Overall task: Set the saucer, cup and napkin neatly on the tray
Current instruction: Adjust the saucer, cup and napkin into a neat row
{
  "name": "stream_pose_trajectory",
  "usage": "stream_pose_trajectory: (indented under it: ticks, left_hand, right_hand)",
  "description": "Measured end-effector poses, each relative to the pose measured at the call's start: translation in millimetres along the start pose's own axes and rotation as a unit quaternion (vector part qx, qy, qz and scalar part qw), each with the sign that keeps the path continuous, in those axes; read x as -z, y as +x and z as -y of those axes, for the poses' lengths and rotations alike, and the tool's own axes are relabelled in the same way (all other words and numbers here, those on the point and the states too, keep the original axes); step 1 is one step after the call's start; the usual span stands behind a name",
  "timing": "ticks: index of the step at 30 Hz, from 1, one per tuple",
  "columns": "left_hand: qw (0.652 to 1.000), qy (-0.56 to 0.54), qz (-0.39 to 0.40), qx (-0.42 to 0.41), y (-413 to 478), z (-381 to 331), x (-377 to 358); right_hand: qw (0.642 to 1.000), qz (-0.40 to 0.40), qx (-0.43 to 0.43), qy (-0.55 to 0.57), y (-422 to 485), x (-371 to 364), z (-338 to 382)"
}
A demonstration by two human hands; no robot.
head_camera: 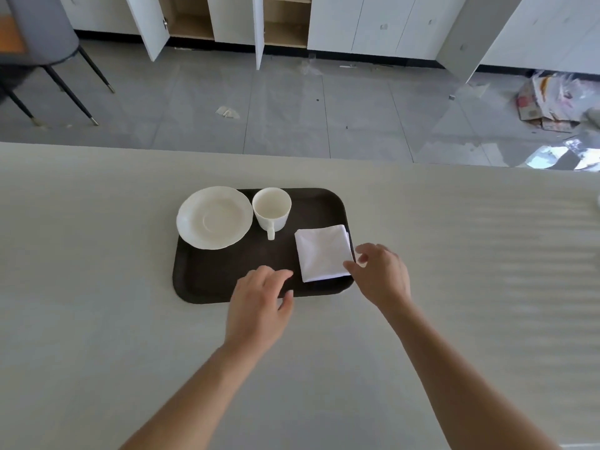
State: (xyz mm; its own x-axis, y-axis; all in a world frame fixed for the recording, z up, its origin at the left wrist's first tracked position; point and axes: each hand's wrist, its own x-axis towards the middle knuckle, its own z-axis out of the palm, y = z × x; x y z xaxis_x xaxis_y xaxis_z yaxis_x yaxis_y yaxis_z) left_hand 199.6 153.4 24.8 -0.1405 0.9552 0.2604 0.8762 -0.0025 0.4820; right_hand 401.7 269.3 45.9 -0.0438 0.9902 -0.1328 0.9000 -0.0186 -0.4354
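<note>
Right grip (378, 271): fingers apart, tips at the napkin (323, 253) corner.
Left grip (259, 300): apart, nothing held.
Risk: napkin could be nudged beyond the tray (227, 287) rim.

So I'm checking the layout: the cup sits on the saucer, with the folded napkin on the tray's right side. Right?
Not quite. The head view shows the cup standing on the tray beside the saucer, not on it. The folded napkin is on the right side.

This looks like a newly fitted or half-cleared room, perhaps a dining area or office pantry. White cupboards (373, 24) line the far wall, some doors open on bare wooden shelves (285, 21). Scraps and packaging (548, 99) litter the grey tiled floor (292, 108) beyond a pale worktop (97, 254); a chair (42, 43) stands at left.
</note>
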Motion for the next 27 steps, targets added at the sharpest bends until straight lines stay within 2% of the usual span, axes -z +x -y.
stream_pose_trajectory:
  ticks: [4, 7, 16, 27]
  left_hand:
    - [0.988, 0.035, 0.139, 0.063, 39, -20, -22]
    - [0.977, 0.107, 0.178, 0.051, 50, -20, -31]
    - [0.985, 0.106, 0.138, 0.001, 49, -19, -32]
    - [0.986, 0.132, 0.099, -0.012, 61, -19, -35]
  right_hand:
    - [0.999, 0.016, 0.045, -0.008, -3, -2, -6]
    - [0.997, 0.03, 0.074, -0.02, -1, -6, -7]
    - [0.984, 0.019, 0.157, -0.088, 7, -17, -11]
    - [0.98, -0.01, 0.18, -0.084, 16, -20, -11]
